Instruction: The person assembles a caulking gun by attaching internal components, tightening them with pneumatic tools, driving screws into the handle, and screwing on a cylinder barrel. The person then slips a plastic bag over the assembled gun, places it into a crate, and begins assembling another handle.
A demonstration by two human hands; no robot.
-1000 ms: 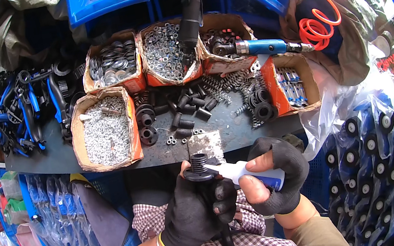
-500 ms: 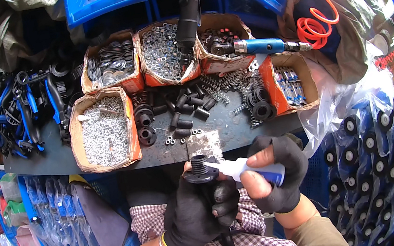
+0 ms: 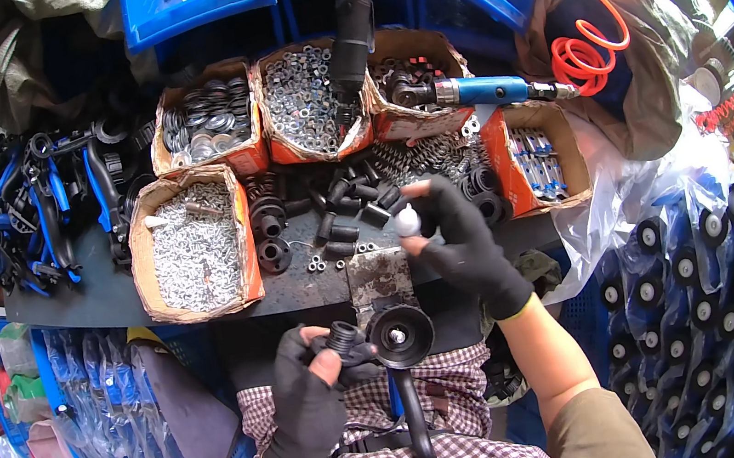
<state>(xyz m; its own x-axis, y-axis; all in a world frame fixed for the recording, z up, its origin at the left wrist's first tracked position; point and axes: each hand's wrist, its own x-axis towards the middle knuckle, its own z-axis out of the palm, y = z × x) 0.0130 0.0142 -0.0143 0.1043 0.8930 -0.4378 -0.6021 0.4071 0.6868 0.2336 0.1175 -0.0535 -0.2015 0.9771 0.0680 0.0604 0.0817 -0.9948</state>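
My left hand (image 3: pixel 302 404) is closed on a black threaded collar (image 3: pixel 341 339), holding it tilted above my lap. Just right of it, a round black cup-shaped part (image 3: pixel 402 337) with a small metal piece in its middle tops a black tube (image 3: pixel 415 417) that runs down toward my lap. Over the table's near side, my right hand (image 3: pixel 471 248) has its thumb and forefinger around a small white-topped squeeze bottle (image 3: pixel 408 221), seen nearly end-on. Short black sleeves (image 3: pixel 344 232) lie beside that bottle, and a worn metal plate (image 3: pixel 379 278) juts out at the table edge.
Cardboard boxes hold screws (image 3: pixel 198 251), washers (image 3: pixel 216 105), nuts (image 3: pixel 302 89) and blue-white parts (image 3: pixel 543 159). A blue air tool (image 3: pixel 483 89) with an orange coiled hose (image 3: pixel 581 62) rests across a box. Springs (image 3: pixel 432 157) lie behind the sleeves; blue-black assemblies (image 3: pixel 40 212) are piled left.
My right hand has carried the squeeze bottle up and away from the collar to above the table. My left hand has moved left and down with the collar, and the cup-shaped part now shows.
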